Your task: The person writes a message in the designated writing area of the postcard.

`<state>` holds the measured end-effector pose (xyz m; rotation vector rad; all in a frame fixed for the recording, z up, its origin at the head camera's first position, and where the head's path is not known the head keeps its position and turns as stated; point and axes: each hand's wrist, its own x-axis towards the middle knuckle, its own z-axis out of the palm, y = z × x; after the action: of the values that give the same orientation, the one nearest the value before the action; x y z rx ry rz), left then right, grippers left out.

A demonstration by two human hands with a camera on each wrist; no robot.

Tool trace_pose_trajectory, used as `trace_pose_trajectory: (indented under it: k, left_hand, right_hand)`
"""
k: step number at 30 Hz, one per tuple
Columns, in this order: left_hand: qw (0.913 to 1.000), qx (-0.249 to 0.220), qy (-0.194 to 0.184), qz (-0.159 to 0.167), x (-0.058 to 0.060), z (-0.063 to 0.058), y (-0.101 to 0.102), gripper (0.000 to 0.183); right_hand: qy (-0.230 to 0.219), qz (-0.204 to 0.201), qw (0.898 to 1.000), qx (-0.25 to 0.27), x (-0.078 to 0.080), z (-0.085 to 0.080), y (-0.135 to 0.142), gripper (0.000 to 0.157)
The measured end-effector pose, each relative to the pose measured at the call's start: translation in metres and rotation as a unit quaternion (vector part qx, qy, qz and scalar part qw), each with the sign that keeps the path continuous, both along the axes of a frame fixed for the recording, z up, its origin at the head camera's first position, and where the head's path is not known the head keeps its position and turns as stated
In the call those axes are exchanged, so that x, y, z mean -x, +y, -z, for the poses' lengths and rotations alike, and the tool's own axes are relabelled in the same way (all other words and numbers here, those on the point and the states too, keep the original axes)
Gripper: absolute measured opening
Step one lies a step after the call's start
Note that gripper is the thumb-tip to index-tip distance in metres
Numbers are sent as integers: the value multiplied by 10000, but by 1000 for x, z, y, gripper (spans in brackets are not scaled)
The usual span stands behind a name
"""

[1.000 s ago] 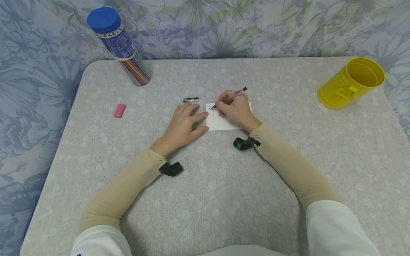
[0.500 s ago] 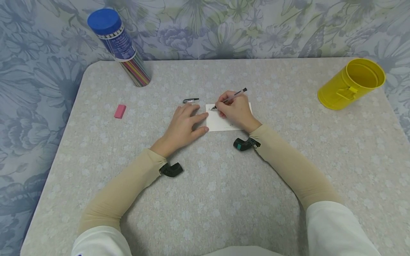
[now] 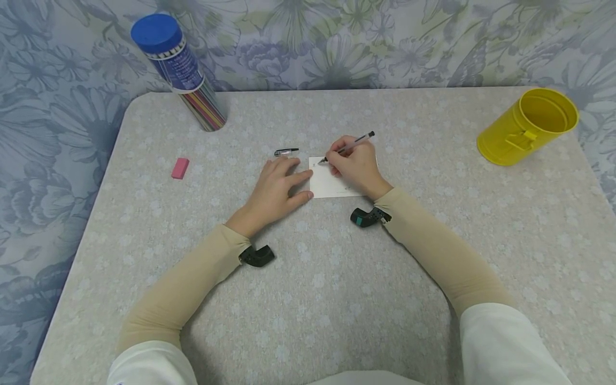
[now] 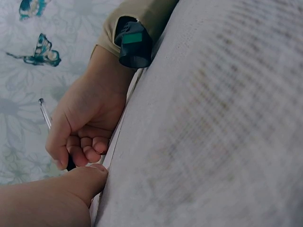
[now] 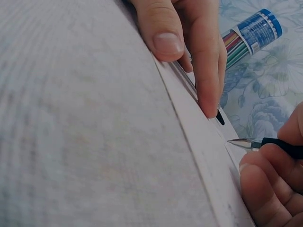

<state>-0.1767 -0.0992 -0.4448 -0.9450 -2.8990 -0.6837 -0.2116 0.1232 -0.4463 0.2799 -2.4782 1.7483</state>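
Pen (image 3: pixel 361 139) uncapped at card (image 3: pixel 332 184), center of frame; marking judged to be at an early stage.
Right hand (image 3: pixel 355 163) pinches the pen between thumb and curled fingers, tip directed at the card's upper left; whether the tip touches the surface cannot be told. Left hand (image 3: pixel 274 190) lies flat with fingers spread, gripping nothing, its thumb and index finger touching the card's left edge. Done: cap (image 3: pixel 286 152) is off and lies just above the left fingertips; small marks, too fine to read, show at the card's upper left and lower right. Left: most of the visible card surface is unmarked. Eraser (image 3: pixel 180 168), left of frame, lies apart from both hands.
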Motion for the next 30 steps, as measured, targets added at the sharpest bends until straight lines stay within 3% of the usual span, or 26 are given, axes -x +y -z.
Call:
trace_pose_trajectory:
  k: [30]
  left_hand:
    - [10000,10,7,33,0,-1,-1,51]
  right_hand:
    - [13,-27,9998,-172,0,-1,-1,10]
